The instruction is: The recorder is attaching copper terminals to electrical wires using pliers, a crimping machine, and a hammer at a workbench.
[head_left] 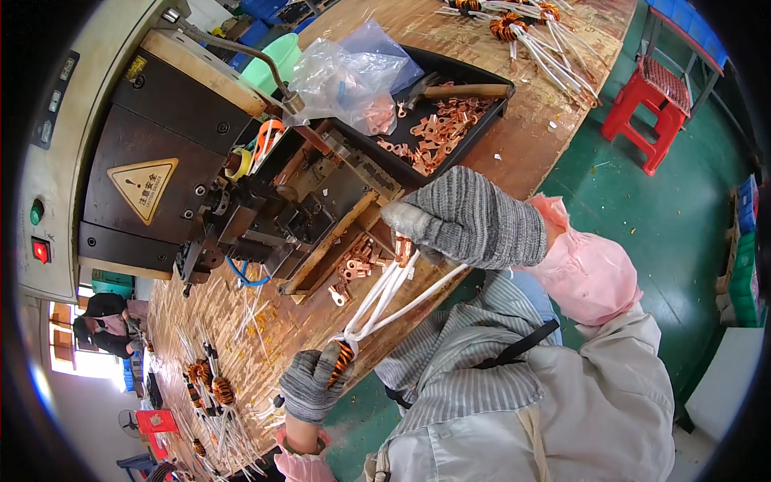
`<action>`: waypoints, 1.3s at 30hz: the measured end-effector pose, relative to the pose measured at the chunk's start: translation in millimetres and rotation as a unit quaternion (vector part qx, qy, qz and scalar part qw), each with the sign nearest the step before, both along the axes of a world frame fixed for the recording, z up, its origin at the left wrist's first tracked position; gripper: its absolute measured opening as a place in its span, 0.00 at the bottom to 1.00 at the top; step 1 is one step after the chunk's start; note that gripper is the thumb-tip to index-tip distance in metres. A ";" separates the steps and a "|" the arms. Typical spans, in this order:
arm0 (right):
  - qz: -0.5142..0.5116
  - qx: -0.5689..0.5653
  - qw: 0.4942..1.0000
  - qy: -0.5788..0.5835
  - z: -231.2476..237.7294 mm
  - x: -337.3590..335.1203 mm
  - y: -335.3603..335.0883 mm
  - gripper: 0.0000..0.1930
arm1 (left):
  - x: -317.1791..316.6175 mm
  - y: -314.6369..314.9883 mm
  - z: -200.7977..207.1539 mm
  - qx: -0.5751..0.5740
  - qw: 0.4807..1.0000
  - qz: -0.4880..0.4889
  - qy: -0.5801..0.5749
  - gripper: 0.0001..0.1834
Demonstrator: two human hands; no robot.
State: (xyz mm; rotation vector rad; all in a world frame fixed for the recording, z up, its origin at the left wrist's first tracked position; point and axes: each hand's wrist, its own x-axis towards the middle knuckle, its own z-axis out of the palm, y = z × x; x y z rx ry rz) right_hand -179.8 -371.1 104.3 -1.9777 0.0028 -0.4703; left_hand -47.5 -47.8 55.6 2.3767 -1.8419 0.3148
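My left hand point(312, 386), in a grey knit glove, is closed round a wound coil point(341, 363) with orange and black windings. Several white wires point(376, 304) run from the coil up toward my right hand point(474, 218), also gloved. Its thumb and fingers pinch a copper cable lug point(403, 251) at the wire ends; the glove partly hides the grip. One wire passes separately below that hand. Loose copper lugs point(353, 265) lie on the table beside the press machine point(152, 161), whose tooling point(281, 217) is left of my right hand.
A black tray point(502, 100) holds copper lugs and a clear plastic bag point(345, 80). Several finished-looking coils point(210, 381) lie at the lower left of the wooden table point(530, 145), others point(514, 28) at the top. A red stool point(646, 112) stands right; a person point(108, 321) is far left.
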 end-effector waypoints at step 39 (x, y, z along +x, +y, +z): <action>-0.025 0.557 0.793 -0.245 -45.9 28.4 57.6 0.20 | -5.9 -26.2 -20.9 -0.130 0.987 0.053 0.077 0.26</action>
